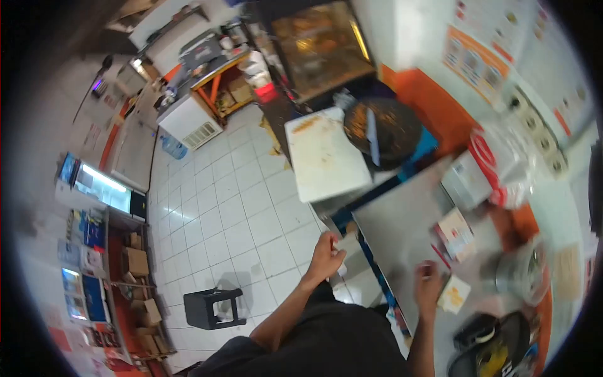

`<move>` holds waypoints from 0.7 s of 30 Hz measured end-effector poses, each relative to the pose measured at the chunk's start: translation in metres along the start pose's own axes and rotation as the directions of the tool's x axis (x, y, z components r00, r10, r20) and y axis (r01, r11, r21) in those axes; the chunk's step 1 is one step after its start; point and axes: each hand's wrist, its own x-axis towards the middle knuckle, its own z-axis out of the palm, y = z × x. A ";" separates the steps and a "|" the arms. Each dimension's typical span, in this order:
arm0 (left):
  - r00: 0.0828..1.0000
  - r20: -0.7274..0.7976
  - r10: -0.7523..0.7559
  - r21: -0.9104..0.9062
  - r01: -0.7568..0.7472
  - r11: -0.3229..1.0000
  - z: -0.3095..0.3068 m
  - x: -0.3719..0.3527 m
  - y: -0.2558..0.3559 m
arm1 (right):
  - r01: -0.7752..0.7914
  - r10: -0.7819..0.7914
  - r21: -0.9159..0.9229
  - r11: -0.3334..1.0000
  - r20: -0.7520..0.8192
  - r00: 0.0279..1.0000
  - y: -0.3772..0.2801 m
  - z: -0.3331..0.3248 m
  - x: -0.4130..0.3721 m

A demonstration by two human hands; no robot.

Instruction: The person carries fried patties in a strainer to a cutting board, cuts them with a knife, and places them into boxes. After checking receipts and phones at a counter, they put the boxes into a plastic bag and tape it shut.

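Above the floor beside the metal table, my left hand [326,256] is closed with its fingers curled; what it holds, if anything, is too small to tell. Over the table's surface [396,220], my right hand [428,283] has curled fingers around something small and dark that I cannot make out. Just right of it lies a white paper [454,295] with yellow marks. A thin red stick [441,257] and a small printed box [456,234] lie beyond that hand.
A white cutting board [326,157] stands near a round dark pan [396,135] with a knife [373,138] across it. Right are a plastic bag [512,163], a clear container [524,273] and a dark cap [515,345]. A black stool [204,308] stands on the tiled floor.
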 end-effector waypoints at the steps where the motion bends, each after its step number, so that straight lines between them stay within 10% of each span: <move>1: 0.999 -0.043 0.016 -0.015 -0.017 1.000 -0.025 0.004 -0.011 | 0.032 -0.049 0.076 0.997 0.227 0.973 -0.042 0.039 0.003; 3: 0.977 0.039 -0.208 -0.312 0.209 0.927 -0.071 0.005 -0.028 | -0.359 0.060 0.253 0.899 0.739 0.671 -0.076 0.139 0.012; 6: 0.997 -0.042 -0.068 -0.306 0.052 0.951 -0.147 0.019 -0.063 | -0.613 -0.074 0.292 0.734 0.932 0.355 -0.163 0.242 0.004; 10: 0.987 -0.120 -0.108 -0.325 0.063 0.944 -0.246 0.038 -0.088 | -0.552 -0.207 0.343 0.760 0.933 0.295 -0.228 0.343 0.027; 12: 0.962 -0.254 0.100 -0.274 -0.171 0.946 -0.279 0.053 -0.113 | -0.582 -0.226 0.328 0.744 0.944 0.242 -0.252 0.382 0.043; 18: 0.988 -0.139 -0.063 -0.486 -0.013 0.874 -0.348 0.120 -0.154 | -0.209 -0.325 0.375 0.903 0.915 0.237 -0.312 0.469 0.100; 21: 0.994 -0.042 -0.105 -0.494 0.070 0.867 -0.380 0.174 -0.184 | -0.294 -0.308 0.385 0.875 0.911 0.275 -0.323 0.524 0.143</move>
